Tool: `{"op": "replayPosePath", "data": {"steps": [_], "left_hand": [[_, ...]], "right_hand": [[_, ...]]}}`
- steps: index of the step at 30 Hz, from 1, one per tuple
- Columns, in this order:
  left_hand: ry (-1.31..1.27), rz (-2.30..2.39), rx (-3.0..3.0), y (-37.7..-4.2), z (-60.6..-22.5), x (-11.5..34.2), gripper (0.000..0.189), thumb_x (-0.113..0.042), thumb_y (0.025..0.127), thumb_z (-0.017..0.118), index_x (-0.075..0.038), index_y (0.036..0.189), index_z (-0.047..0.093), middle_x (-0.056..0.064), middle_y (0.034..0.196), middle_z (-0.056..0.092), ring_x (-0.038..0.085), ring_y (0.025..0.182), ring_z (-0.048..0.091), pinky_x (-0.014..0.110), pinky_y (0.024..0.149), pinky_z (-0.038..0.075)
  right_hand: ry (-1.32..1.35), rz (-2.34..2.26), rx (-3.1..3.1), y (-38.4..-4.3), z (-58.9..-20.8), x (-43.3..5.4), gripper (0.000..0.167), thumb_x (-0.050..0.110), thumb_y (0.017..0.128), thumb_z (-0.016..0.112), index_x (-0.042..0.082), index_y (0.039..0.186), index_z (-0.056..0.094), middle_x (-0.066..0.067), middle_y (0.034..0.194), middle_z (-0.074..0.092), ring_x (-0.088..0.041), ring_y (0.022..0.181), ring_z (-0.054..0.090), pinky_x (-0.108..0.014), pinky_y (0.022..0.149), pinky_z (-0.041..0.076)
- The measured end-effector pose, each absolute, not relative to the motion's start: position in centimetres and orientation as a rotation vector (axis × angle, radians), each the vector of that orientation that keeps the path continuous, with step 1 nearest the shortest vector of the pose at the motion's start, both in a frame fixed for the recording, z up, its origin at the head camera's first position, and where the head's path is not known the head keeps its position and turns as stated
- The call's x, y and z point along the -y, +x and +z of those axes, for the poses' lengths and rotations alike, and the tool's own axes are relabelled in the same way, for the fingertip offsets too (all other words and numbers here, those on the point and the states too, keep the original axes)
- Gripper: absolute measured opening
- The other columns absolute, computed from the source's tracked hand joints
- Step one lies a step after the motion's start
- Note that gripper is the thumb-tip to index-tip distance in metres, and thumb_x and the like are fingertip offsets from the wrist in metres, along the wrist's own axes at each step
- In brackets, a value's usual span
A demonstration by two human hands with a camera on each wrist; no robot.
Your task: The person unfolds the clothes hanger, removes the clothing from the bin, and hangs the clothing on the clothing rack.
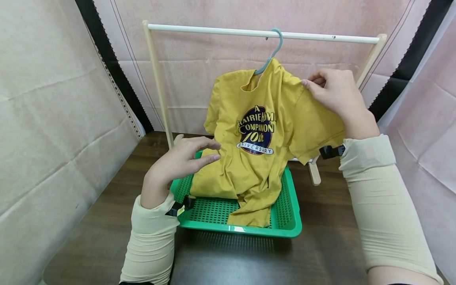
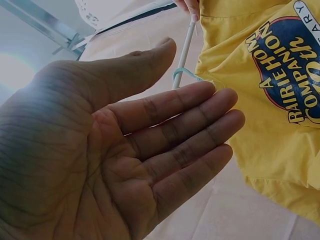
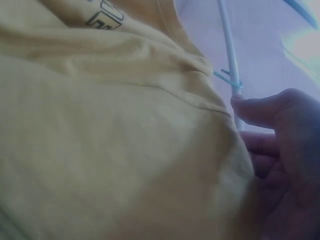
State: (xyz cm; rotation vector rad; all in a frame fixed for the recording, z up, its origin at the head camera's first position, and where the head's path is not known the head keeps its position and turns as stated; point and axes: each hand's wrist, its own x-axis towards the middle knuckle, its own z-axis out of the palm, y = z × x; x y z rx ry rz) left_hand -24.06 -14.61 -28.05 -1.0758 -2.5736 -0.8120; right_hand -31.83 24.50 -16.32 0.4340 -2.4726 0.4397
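Observation:
A yellow T-shirt (image 1: 256, 134) with a dark round print hangs on a light-blue hanger (image 1: 277, 43), its hem drooping into a green basket (image 1: 295, 221). At the shoulder seam on the right, my right hand (image 1: 335, 91) pinches the fabric between thumb and fingers. The right wrist view shows the thumb (image 3: 255, 110) by the shirt's edge, with part of the fingers hidden behind the cloth. My left hand (image 1: 181, 158) hovers in front of the shirt's left side. Its fingers (image 2: 185, 125) are straight, and the palm holds nothing.
The hanger's hook goes over the white bar (image 1: 213, 30) of a rack with pale wooden posts (image 1: 156, 75). A rack foot (image 1: 314, 173) stands right of the basket on the dark wooden table (image 1: 331, 237). Pale fabric walls (image 1: 64, 99) enclose the sides and back.

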Motion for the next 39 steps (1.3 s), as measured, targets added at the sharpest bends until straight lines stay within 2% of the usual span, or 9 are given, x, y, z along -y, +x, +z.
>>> {"op": "replayPosePath", "data": {"steps": [7,12,14,17,28,31,34,37,39], "left_hand": [[-1.077,-0.792,2.566,-24.0,-27.9,14.6,0.033,-0.034,0.101,0.063,-0.014,0.126,0.068,-0.003,0.122,0.069,0.014,0.116,0.062,0.048,0.106,0.031],[-1.112,-0.872,2.480,-24.1,-27.7,14.3,0.035,-0.030,0.100,0.065,-0.010,0.130,0.065,0.001,0.126,0.067,0.018,0.118,0.062,0.043,0.104,0.044],[-1.129,-0.929,2.415,-24.2,-27.6,14.1,0.036,-0.027,0.100,0.066,-0.008,0.131,0.064,0.003,0.128,0.066,0.020,0.117,0.063,0.043,0.098,0.050],[-1.132,-0.974,2.323,-24.2,-27.4,14.0,0.037,-0.024,0.099,0.067,-0.008,0.133,0.063,0.005,0.130,0.064,0.020,0.114,0.063,0.042,0.095,0.052],[-1.048,-0.814,2.343,-24.6,-25.3,14.0,0.043,-0.027,0.099,0.067,-0.008,0.137,0.058,0.005,0.135,0.059,0.021,0.119,0.058,0.040,0.099,0.049],[-1.006,-0.719,2.453,-25.0,-24.4,13.6,0.049,-0.033,0.100,0.064,-0.007,0.140,0.054,0.006,0.139,0.056,0.022,0.122,0.056,0.042,0.101,0.047],[-0.994,-0.652,2.569,-25.5,-24.4,13.0,0.055,-0.039,0.101,0.061,-0.006,0.143,0.051,0.009,0.142,0.054,0.025,0.128,0.054,0.044,0.105,0.045],[-1.008,-0.572,2.663,-25.9,-25.4,12.2,0.060,-0.046,0.101,0.059,-0.006,0.145,0.049,0.012,0.142,0.053,0.028,0.125,0.057,0.046,0.101,0.048],[-1.002,-0.486,2.734,-26.1,-26.1,11.8,0.064,-0.050,0.100,0.058,-0.007,0.147,0.047,0.013,0.143,0.053,0.029,0.125,0.056,0.047,0.100,0.048]], "right_hand": [[0.446,0.428,2.448,-31.3,-16.6,-24.7,0.043,0.038,0.100,0.059,-0.002,0.111,0.070,-0.021,0.100,0.071,-0.034,0.092,0.062,-0.047,0.082,0.044],[0.420,0.476,2.447,-31.1,-16.6,-25.0,0.043,0.039,0.100,0.059,-0.001,0.114,0.069,-0.022,0.107,0.071,-0.037,0.100,0.064,-0.051,0.088,0.046],[0.419,0.495,2.435,-31.0,-16.5,-25.0,0.043,0.039,0.100,0.060,0.000,0.116,0.069,-0.021,0.111,0.071,-0.037,0.105,0.064,-0.053,0.091,0.047],[0.450,0.528,2.386,-30.9,-16.6,-24.9,0.041,0.036,0.099,0.062,0.000,0.120,0.067,-0.019,0.116,0.070,-0.037,0.110,0.065,-0.052,0.093,0.049],[0.900,0.451,2.048,-29.6,-18.3,-22.7,0.040,0.018,0.093,0.075,-0.004,0.124,0.063,-0.019,0.122,0.067,-0.036,0.116,0.062,-0.043,0.104,0.046],[1.066,0.447,2.015,-29.2,-19.5,-21.8,0.042,0.014,0.090,0.077,-0.004,0.125,0.063,-0.018,0.123,0.067,-0.036,0.114,0.063,-0.043,0.103,0.047],[1.232,0.449,2.033,-29.1,-21.1,-21.2,0.045,0.013,0.088,0.078,-0.003,0.127,0.062,-0.017,0.123,0.067,-0.027,0.093,0.067,-0.043,0.099,0.049],[1.370,0.497,2.095,-29.2,-23.2,-21.0,0.046,0.012,0.087,0.078,-0.001,0.128,0.062,-0.014,0.124,0.068,-0.014,0.071,0.062,-0.040,0.088,0.054],[1.429,0.543,2.155,-29.3,-24.5,-20.8,0.045,0.012,0.088,0.078,0.000,0.129,0.063,-0.013,0.124,0.068,-0.012,0.068,0.061,-0.040,0.082,0.055]]}}
